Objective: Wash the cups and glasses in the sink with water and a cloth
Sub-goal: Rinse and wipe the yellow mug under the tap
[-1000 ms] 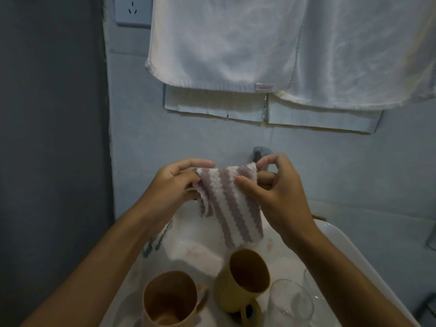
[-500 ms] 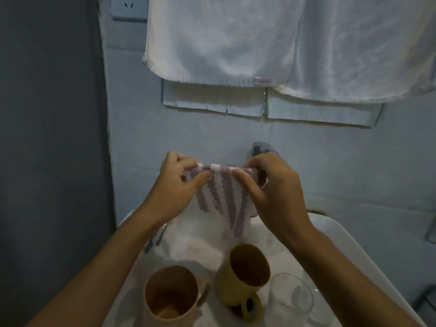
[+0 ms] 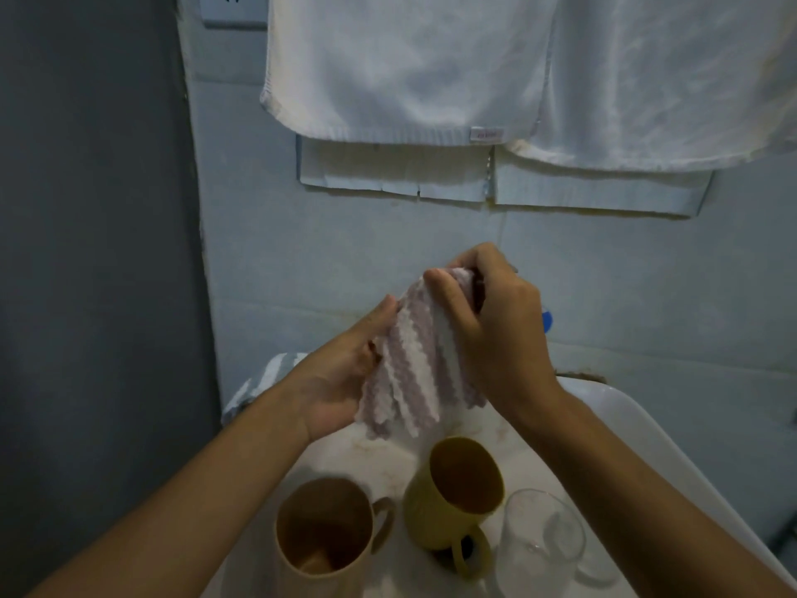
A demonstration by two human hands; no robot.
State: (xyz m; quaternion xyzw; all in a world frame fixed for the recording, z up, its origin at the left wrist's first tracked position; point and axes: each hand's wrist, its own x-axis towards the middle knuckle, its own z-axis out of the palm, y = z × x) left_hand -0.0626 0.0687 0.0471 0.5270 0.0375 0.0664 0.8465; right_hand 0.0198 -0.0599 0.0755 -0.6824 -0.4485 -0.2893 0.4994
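A purple-and-white striped fleecy cloth [image 3: 414, 360] is held bunched above the white basin sink [image 3: 638, 429], its top gripped in the curled fingers of the right hand [image 3: 487, 321] while the left hand [image 3: 345, 377] cups its lower folds from the side, thumb and fingers lightly bent against the fabric. Below, inside the sink, stand a tan plastic mug [image 3: 323, 537], a yellow mug [image 3: 448, 494] just beside it and a clear drinking glass [image 3: 539, 550] to the right; two white towels [image 3: 517, 71] hang on the pale wall behind
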